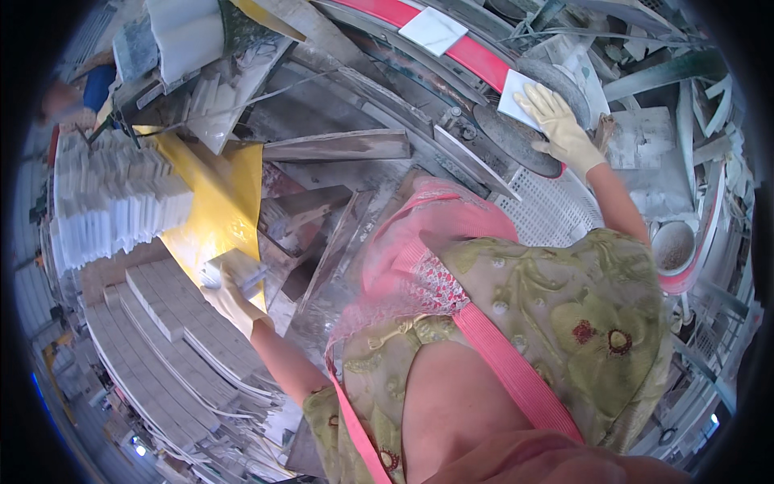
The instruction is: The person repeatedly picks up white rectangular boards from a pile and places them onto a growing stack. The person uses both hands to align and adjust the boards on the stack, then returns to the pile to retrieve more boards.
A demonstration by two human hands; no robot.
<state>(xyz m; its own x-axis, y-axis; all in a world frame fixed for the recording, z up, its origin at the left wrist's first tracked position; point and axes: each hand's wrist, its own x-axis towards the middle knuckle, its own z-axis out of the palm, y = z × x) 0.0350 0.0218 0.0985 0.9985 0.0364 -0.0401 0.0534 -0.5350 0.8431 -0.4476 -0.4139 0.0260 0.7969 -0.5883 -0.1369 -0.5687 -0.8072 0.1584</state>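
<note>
My left hand (228,303), in a pale rubber glove, grips a small stack of white tiles (234,266) by its near edge, over a yellow sheet (246,185). My right hand (560,125), gloved likewise, lies with its fingers stretched out over a square white tile (514,103). That tile rests on a narrow red conveyor belt (486,60), and its right part is under the fingers. Farther along the belt, a second white tile with grey veins (433,31) lies flat.
A long row of upright white tiles (121,198) stands at left. Below it are layered stacks of grey-white strips (165,347). A white perforated crate (556,206) sits by my right arm. Stone offcuts (645,137) crowd the right side. Another person's arm (64,101) shows far left.
</note>
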